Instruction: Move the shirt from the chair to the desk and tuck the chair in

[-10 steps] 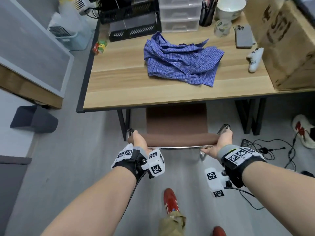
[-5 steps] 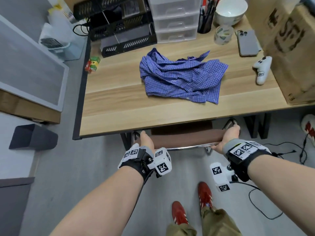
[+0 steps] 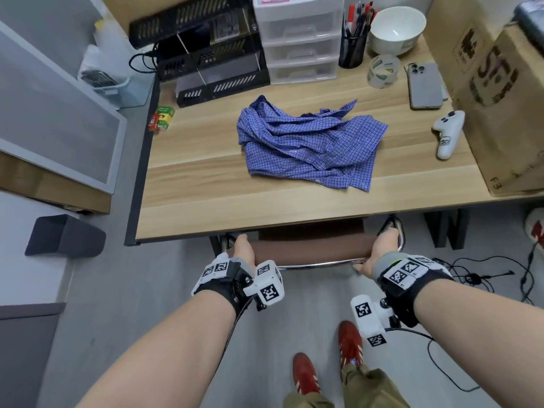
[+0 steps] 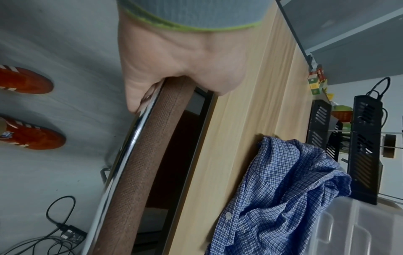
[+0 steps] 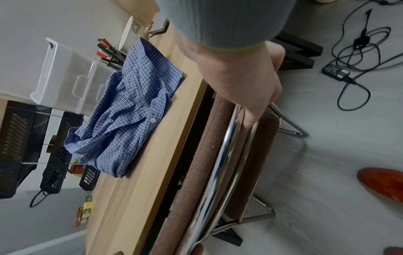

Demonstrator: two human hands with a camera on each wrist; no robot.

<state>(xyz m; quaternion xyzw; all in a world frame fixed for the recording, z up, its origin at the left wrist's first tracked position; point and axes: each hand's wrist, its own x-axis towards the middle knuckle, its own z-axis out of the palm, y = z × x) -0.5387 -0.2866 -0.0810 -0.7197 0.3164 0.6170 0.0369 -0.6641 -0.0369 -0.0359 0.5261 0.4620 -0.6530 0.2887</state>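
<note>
The blue checked shirt [image 3: 309, 144] lies crumpled on the middle of the wooden desk [image 3: 206, 198]; both wrist views show the shirt [image 4: 281, 195] [image 5: 128, 110] too. The brown chair [image 3: 309, 251] with a chrome frame stands close to the desk's front edge, its seat mostly hidden under the top. My left hand [image 3: 244, 251] grips the left end of the chair's backrest [image 4: 139, 163]. My right hand [image 3: 379, 251] grips the right end of the backrest [image 5: 196, 172], fingers curled round the chrome tube.
At the back of the desk are black trays [image 3: 206, 54], clear drawers [image 3: 297, 39], a pen cup [image 3: 353, 45], a bowl [image 3: 397, 28], tape [image 3: 382, 70] and a phone [image 3: 425, 85]. A white controller [image 3: 447, 134] and cardboard box [image 3: 497, 92] sit right. Cables [image 3: 485, 278] lie on the floor.
Both hands have pushed the chair forward, so its seat has slid under the desk and the backrest is now near the desk's edge. I have stepped closer to the desk.
</note>
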